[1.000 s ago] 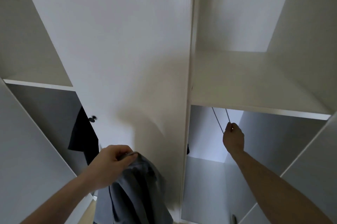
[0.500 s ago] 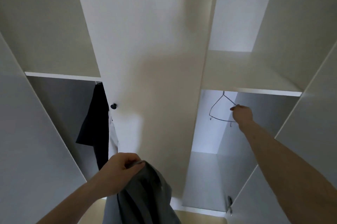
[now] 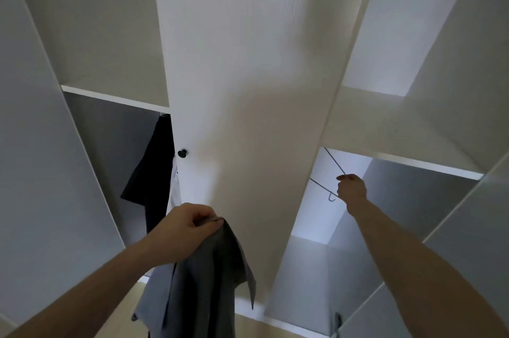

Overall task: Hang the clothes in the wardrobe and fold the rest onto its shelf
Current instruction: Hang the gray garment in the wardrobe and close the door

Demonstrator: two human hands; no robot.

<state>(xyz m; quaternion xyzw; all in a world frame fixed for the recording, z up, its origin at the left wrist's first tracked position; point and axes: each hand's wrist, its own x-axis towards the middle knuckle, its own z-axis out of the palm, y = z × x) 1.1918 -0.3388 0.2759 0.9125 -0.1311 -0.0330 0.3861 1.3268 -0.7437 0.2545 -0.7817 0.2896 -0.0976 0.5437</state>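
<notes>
Left hand (image 3: 183,230): fingers curled, pinching the top edge of a grey garment (image 3: 203,288). The cloth hangs straight down from the grip, in front of the lower part of the closed middle door (image 3: 248,89).

Right hand (image 3: 352,191): arm stretched up into the right compartment, fingers closed on a wire hanger (image 3: 334,165). The hanger's upper wire runs up and left from the hand toward the underside of the right shelf (image 3: 399,128); its top is hidden by the door edge. A lower wire with a small hooked end shows just left of the hand.

Wardrobe: white, seen from below. Right shelf bare where visible. Left compartment open; a dark garment (image 3: 150,172) hangs just under the left shelf (image 3: 110,96), close against the middle door's left edge. A pale cloth (image 3: 173,189) shows beside it, partly hidden. Black knob (image 3: 182,153) at the door's left edge, near the dark garment. Pale floor (image 3: 275,329) visible beneath the door.
</notes>
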